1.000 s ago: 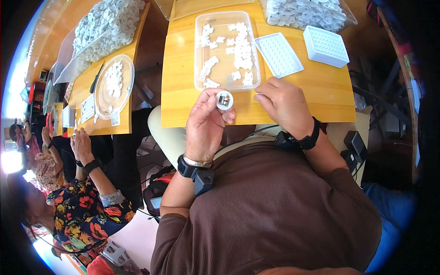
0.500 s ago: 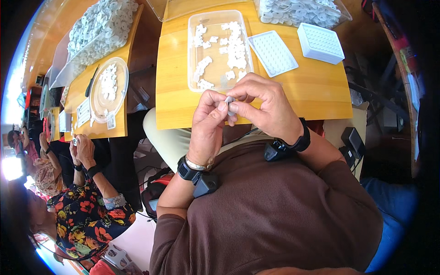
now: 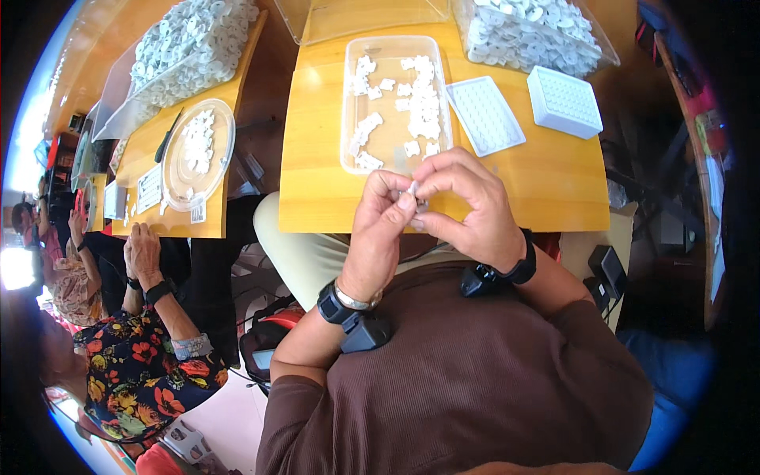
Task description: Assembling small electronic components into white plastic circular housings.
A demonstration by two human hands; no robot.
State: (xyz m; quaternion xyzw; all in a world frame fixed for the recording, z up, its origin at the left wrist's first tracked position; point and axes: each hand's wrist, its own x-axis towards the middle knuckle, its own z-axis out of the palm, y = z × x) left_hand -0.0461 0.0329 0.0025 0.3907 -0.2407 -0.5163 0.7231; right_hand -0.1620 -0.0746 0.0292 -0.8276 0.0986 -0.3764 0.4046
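Small white plastic piece [image 3: 413, 188] pinched between the fingertips of both hands, held just above the near edge of the yellow wooden tabletop [image 3: 546, 182]. Left hand [image 3: 380, 229] closed on it from below, thumb and forefinger meeting at the piece; right hand [image 3: 467, 206] curled over it from above, fingers pressed together against the left ones. Black bands on both wrists. Just beyond the hands, a clear rectangular plastic tray [image 3: 393, 103] strewn with more small white parts. Right of that, a flat white gridded plate [image 3: 484, 115], then a white box-shaped gridded block [image 3: 564, 101]. Farther back, a clear bin heaped with white round parts [image 3: 530, 32]. On the neighbouring table to the left, a round clear dish of white pieces [image 3: 198, 150] and another heaped clear bin [image 3: 186, 47]. At lower left, another person in a flowered shirt [image 3: 134, 372].
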